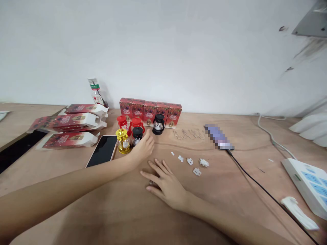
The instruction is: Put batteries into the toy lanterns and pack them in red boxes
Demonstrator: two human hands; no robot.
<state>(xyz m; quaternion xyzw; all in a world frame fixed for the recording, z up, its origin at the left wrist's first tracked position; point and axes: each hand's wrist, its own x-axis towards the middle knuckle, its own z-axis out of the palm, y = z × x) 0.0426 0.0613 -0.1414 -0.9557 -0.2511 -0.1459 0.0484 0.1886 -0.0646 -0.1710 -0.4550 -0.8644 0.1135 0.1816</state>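
My left hand is at the right side of a small black lantern, hiding part of it. Its fingers are curled, and whatever they hold, if anything, is hidden. Around that lantern stand a gold lantern and two red lanterns. A second black lantern is upright in front of the red boxes. My right hand lies palm down on the wooden table, fingers spread. Between its thumb and index finger shows a tiny dark thing, too small to name.
Small white pieces and thin bent wire-like pieces lie to the right. A phone, flattened red boxes and a clear bottle are at left. A blurred phone with a black cable and a white power strip are at right.
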